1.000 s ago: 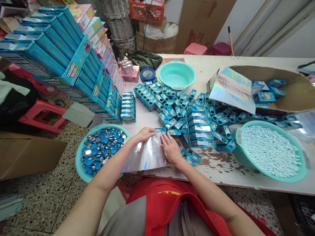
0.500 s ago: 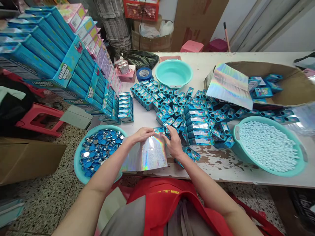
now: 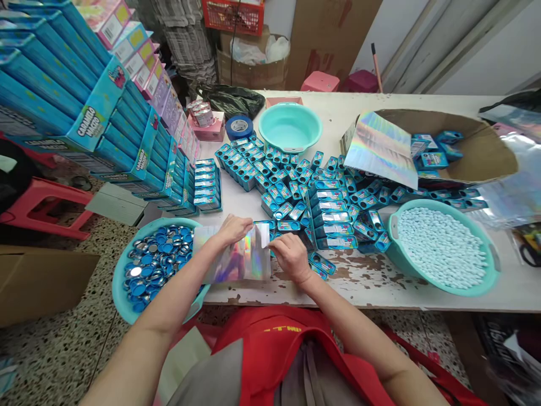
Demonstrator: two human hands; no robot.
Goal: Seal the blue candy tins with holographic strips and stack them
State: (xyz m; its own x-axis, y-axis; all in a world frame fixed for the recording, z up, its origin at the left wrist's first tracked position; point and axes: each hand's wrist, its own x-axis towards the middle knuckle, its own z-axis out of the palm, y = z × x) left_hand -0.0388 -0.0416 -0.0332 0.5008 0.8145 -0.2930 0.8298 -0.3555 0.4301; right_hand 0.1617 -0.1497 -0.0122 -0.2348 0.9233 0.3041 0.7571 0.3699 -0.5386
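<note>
A shiny holographic sheet (image 3: 236, 263) slants over the table's front edge, its left end beside the bowl of blue-and-silver discs. My left hand (image 3: 235, 229) grips its upper edge, thumb and fingers pressed together. At the sheet's right edge, my right hand (image 3: 291, 254) is closed in a pinch by a small pale flap (image 3: 265, 235); whether this flap is a peeled sticker or a bent corner I cannot make out. Just beyond the hands lie many small blue boxes (image 3: 288, 225) with round holes. A blue display tray (image 3: 333, 220) of upright boxes stands right of them.
Left is a turquoise basin (image 3: 120, 282) of discs; right, another basin (image 3: 393, 239) of pale blue sweets. An empty turquoise basin (image 3: 290, 129) sits at the back. Stacked blue display boxes (image 3: 88, 121) rise at left. A cardboard carton (image 3: 486, 141) holds more small boxes.
My right hand has moved down and slightly left, from the small boxes to the sheet's right edge, and its fingers have closed. The sheet has tilted and shifted left. The whole view has turned slightly.
</note>
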